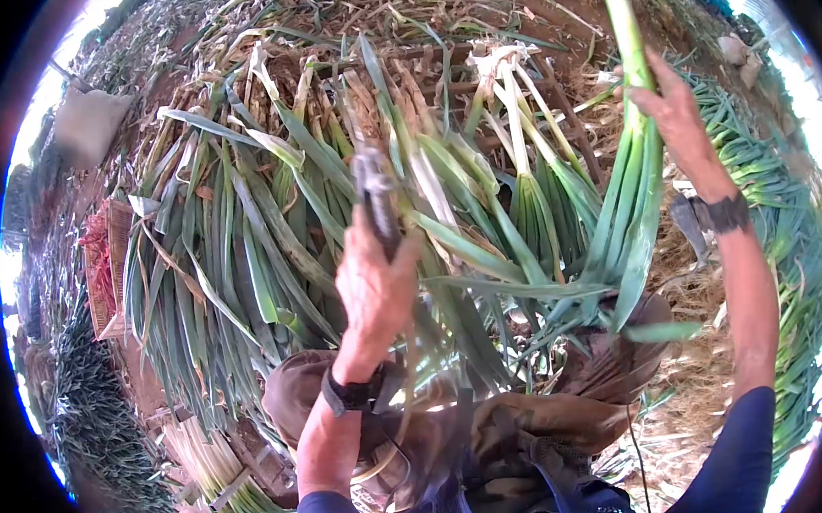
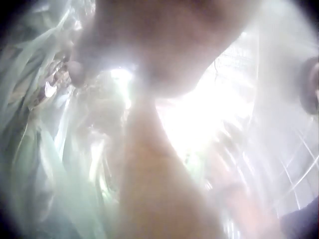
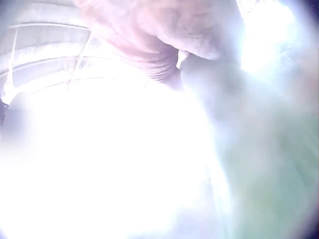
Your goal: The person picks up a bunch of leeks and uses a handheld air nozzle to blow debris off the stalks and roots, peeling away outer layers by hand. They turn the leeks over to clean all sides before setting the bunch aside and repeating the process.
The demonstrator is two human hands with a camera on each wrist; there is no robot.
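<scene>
In the head view my right hand point(image 1: 682, 121) grips a long green onion point(image 1: 643, 145) just where its pale stalk splits into leaves. The stalk points up past the top edge, and the leaves hang down toward my lap. My left hand point(image 1: 376, 285) holds a dark grey tool point(image 1: 378, 198), blurred, so I cannot tell its kind. Beneath that hand lies a thick heap of green onions point(image 1: 245, 236), leaves toward me. Both wrist views are hazy and overexposed; the right one shows part of the right hand point(image 3: 164, 30) beside blurred green leaves point(image 3: 269, 149).
A basket point(image 1: 118, 269) with red netting stands at the left. Below it lies a bundle of trimmed onions point(image 1: 218, 467). More green onions point(image 1: 737, 151) line the right side. Dry husks point(image 1: 510, 9) litter the ground ahead. Brown-clad knees point(image 1: 617, 348) border the heap.
</scene>
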